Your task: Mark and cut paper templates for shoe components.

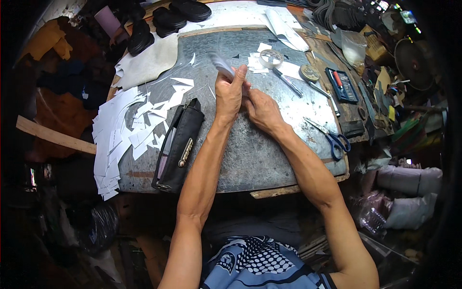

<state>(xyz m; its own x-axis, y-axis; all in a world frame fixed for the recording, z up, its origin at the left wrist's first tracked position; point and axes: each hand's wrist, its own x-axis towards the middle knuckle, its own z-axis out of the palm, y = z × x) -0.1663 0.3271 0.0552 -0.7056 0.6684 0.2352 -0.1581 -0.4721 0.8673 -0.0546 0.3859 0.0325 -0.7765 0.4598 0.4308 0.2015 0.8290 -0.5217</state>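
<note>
Above the middle of the worktable [226, 164], my left hand [229, 96] is closed with the thumb up. It grips a thin, pale grey-white piece [222, 63] that is smeared by motion, perhaps paper or card. Close beside it, my right hand [263, 110] has its fingers curled toward the left palm; what they pinch, if anything, is hidden. A black zippered pouch [186, 130] lies left of my left forearm. Blue-handled scissors [332, 139], blades slightly apart, rest right of my right forearm. Beyond my hands are a roll of clear tape [271, 58] and a marker pen [287, 82].
White paper scraps [113, 139] pile up at the left edge. A pale leather piece [149, 60] and black shoe soles [168, 21] lie farther back. On the right are a round tin [309, 72], a cutter knife [317, 88] and a blue tray [341, 85] holding a red tool.
</note>
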